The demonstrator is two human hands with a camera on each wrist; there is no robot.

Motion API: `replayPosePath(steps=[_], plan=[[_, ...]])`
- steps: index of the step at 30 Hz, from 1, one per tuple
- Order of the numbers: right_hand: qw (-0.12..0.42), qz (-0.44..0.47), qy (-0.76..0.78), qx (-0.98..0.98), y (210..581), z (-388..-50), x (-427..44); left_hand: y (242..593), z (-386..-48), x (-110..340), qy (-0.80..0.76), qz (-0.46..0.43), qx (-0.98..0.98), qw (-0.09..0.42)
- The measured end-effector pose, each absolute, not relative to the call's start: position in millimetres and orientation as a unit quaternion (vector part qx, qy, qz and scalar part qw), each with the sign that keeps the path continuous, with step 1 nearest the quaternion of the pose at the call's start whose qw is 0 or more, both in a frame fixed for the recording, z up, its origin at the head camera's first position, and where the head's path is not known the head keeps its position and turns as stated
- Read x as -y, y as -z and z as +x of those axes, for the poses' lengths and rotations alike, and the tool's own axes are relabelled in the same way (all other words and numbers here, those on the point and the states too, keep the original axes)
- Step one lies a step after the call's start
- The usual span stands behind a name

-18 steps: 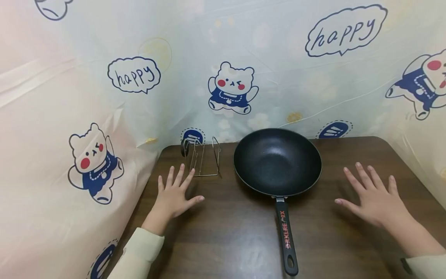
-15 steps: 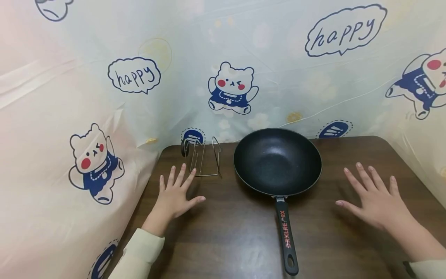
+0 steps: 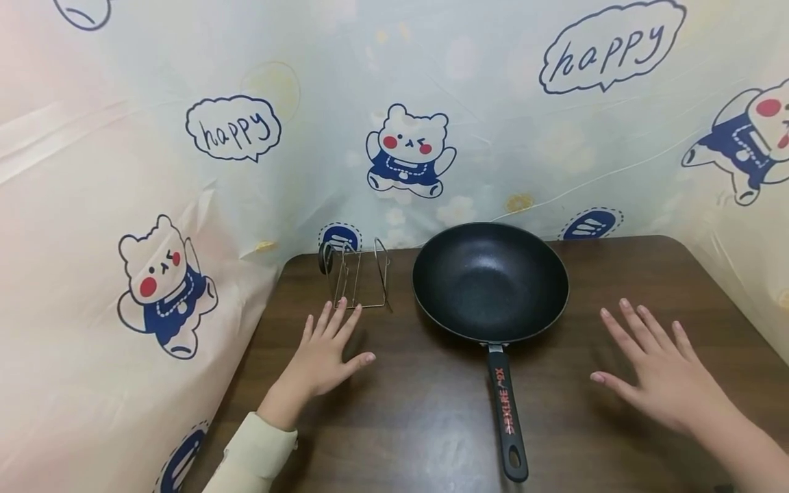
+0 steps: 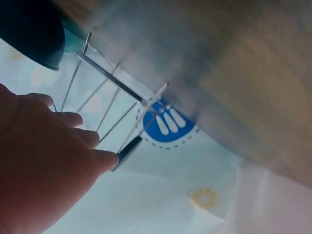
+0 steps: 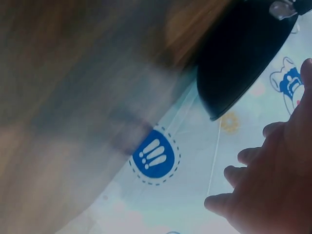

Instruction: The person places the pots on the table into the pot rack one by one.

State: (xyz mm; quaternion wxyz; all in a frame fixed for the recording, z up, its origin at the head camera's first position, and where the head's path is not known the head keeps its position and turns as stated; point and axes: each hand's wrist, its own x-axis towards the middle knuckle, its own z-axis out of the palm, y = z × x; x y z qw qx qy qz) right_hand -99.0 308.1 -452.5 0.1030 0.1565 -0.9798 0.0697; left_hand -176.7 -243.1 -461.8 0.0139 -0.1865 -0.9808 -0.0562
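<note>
A head-worn camera looks forward and down over the table [image 3: 425, 418] to the far printed curtain [image 3: 493, 61], taking in left hand [image 3: 323, 356] and right hand [image 3: 668, 373]. Tilted wrist cameras shoot close behind each: the left one faces the wire rack [image 4: 112, 79], the right one the wok [image 3: 491, 282]. All three views share wok, table and curtain.

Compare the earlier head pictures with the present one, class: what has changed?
The left hand shifted rightward, the right hand leftward, both slightly back toward the person. Neither took hold of anything. The pan and wire rack stayed put.
</note>
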Motion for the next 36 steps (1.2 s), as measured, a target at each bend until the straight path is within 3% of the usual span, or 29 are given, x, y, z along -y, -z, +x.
replayPosePath(steps=[7,16,30,36], plan=[[0.095,0.186,-0.117,0.971,452,-90,-295,466,-166,234,0.132,-0.231,0.964,-0.017],[0.082,0.206,-0.199,0.954,447,-81,-279,466,-150,217,0.297,-0.271,0.91,-0.099],[0.003,0.186,-0.41,0.893,430,-71,-263,461,-139,192,0.491,-0.28,0.799,-0.204],[-0.031,0.217,-0.489,0.844,427,-74,-258,463,-134,177,0.611,-0.284,0.683,-0.284]])
